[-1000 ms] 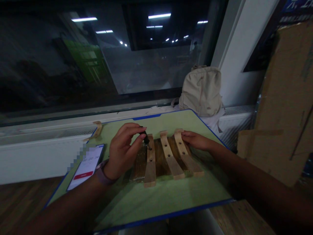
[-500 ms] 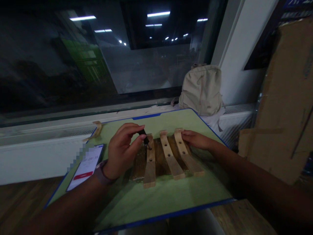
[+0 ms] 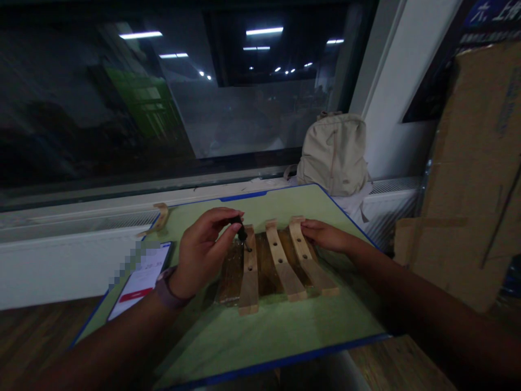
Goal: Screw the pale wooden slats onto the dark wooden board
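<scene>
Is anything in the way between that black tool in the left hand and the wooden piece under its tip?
Nothing visible. The left hand pinches the black tool, its tip at the upper hole of the wooden piece. How deep it sits is unclear.

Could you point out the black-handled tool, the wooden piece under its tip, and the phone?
Black-handled tool (image 3: 242, 233): head view, on its handle.
Wooden piece (image 3: 249, 280): head view, on its face, below the lower hole.
Phone (image 3: 145, 278): head view, on its lit screen.
</scene>
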Demonstrator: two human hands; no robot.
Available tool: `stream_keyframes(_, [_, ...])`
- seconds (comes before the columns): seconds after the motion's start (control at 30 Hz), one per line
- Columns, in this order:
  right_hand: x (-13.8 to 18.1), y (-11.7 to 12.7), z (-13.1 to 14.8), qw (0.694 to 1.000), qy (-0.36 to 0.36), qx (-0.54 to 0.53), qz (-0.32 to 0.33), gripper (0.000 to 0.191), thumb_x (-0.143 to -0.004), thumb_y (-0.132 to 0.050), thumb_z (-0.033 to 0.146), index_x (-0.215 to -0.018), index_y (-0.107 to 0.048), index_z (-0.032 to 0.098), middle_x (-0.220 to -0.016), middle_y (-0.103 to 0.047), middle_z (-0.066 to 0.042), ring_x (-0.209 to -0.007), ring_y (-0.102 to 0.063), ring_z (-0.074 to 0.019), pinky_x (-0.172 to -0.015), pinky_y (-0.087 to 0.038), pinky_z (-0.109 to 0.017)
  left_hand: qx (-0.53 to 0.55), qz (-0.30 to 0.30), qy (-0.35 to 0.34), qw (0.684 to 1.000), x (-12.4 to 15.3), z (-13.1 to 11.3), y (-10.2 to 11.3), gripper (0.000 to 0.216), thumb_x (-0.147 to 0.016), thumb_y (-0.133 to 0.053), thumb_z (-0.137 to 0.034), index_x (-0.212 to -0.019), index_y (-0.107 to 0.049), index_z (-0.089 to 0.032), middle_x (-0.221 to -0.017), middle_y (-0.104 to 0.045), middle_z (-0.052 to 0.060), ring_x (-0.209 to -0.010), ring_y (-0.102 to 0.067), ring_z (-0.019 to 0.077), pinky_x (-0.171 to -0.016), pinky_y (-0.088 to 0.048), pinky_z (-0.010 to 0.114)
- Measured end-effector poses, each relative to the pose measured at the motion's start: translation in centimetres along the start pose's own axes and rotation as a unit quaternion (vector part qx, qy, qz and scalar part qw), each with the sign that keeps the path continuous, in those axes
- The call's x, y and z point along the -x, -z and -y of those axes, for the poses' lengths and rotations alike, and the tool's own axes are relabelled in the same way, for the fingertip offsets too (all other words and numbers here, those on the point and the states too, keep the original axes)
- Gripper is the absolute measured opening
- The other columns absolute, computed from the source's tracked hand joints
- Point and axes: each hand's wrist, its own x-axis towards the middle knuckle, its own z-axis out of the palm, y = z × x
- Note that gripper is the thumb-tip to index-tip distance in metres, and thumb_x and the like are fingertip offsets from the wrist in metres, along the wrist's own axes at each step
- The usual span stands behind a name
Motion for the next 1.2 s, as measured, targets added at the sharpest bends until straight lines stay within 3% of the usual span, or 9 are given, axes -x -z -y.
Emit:
stream_keyframes(0.13, [0.0,-0.1,0.0,1.0,-0.004,-0.003,-0.008,0.025,-0.083,-0.059,0.047,-0.09,-0.07,0.025,-0.096,-0.071,-0.005,-0.089,-0.06,-0.0251,-0.077,-0.047,-0.037,0.013,0.035,0.038,0.999,0.1,-0.6,-0.2,0.028,-0.091,-0.057,-0.016,-0.118,-0.059,-0.025,-0.115,-0.065,0.006,-0.101,-0.066,0.0154,-0.087,-0.055,0.028])
stream_keyframes(0.37, [0.1,0.0,-0.1,1.0,-0.017,0.006,-0.004,0.028,-0.085,-0.057,0.049,-0.091,-0.07,0.025,-0.089,-0.07,-0.005,-0.083,-0.059,-0.0232,-0.074,-0.047,-0.036,-0.066,0.001,-0.076,0.995,-0.4,0.0,0.2,0.025,-0.081,-0.069,-0.013,-0.103,-0.067,-0.025,-0.098,-0.063,0.002,-0.095,-0.061,0.0136,-0.083,-0.051,0.026])
stream_keyframes(0.6, [-0.1,0.0,-0.3,1.0,0.005,0.01,-0.001,0.03,-0.083,-0.058,0.05,-0.092,-0.07,0.023,-0.091,-0.07,-0.005,-0.089,-0.059,-0.0237,-0.077,-0.047,-0.036,0.013,0.004,0.049,0.999,0.3,-0.3,-0.2,0.024,-0.091,-0.058,-0.019,-0.115,-0.061,-0.023,-0.108,-0.068,0.006,-0.1,-0.067,0.0158,-0.089,-0.054,0.031])
stream_keyframes(0.7, [-0.1,0.0,-0.3,1.0,-0.009,0.009,-0.002,0.034,-0.083,-0.059,0.05,-0.095,-0.069,0.019,-0.094,-0.069,-0.006,-0.086,-0.06,-0.0215,-0.078,-0.047,-0.035,0.049,0.013,0.024,0.998,0.2,0.0,-0.4,0.024,-0.086,-0.064,-0.018,-0.11,-0.061,-0.023,-0.105,-0.065,0.006,-0.098,-0.067,0.0168,-0.085,-0.055,0.031])
stream_keyframes(0.83, [0.0,0.0,-0.2,1.0,-0.021,0.021,-0.009,0.033,-0.086,-0.056,0.047,-0.096,-0.068,0.017,-0.093,-0.069,-0.007,-0.084,-0.059,-0.0198,-0.076,-0.048,-0.033,0.034,-0.037,-0.044,0.998,-0.2,0.3,-0.4,0.025,-0.076,-0.074,-0.013,-0.098,-0.064,-0.021,-0.096,-0.06,0.002,-0.088,-0.064,0.0126,-0.077,-0.055,0.024])
stream_keyframes(0.9, [0.0,0.0,-0.2,1.0,-0.02,0.02,-0.003,0.033,-0.087,-0.055,0.046,-0.096,-0.068,0.017,-0.092,-0.069,-0.007,-0.084,-0.06,-0.0201,-0.076,-0.048,-0.034,0.019,-0.048,-0.026,0.998,-0.2,0.2,-0.5,0.022,-0.078,-0.073,-0.014,-0.098,-0.065,-0.021,-0.096,-0.062,0.002,-0.089,-0.064,0.0121,-0.078,-0.054,0.023])
stream_keyframes(1.07, [-0.2,-0.1,-0.4,1.0,-0.007,0.001,0.003,0.029,-0.086,-0.056,0.046,-0.095,-0.069,0.021,-0.093,-0.07,-0.006,-0.09,-0.06,-0.0228,-0.078,-0.048,-0.035,0.053,-0.011,0.05,0.997,0.3,-0.3,-0.8,0.03,-0.091,-0.058,-0.021,-0.121,-0.055,-0.023,-0.106,-0.068,0.006,-0.097,-0.068,0.0155,-0.088,-0.056,0.031])
stream_keyframes(1.2, [-0.1,-0.2,-0.1,1.0,-0.003,-0.008,0.001,0.028,-0.085,-0.057,0.045,-0.094,-0.069,0.022,-0.093,-0.07,-0.006,-0.092,-0.06,-0.0234,-0.08,-0.048,-0.036,0.034,0.01,0.019,0.999,0.2,-0.1,-0.5,0.023,-0.091,-0.058,-0.022,-0.113,-0.062,-0.022,-0.109,-0.064,0.008,-0.1,-0.065,0.0174,-0.089,-0.055,0.033])
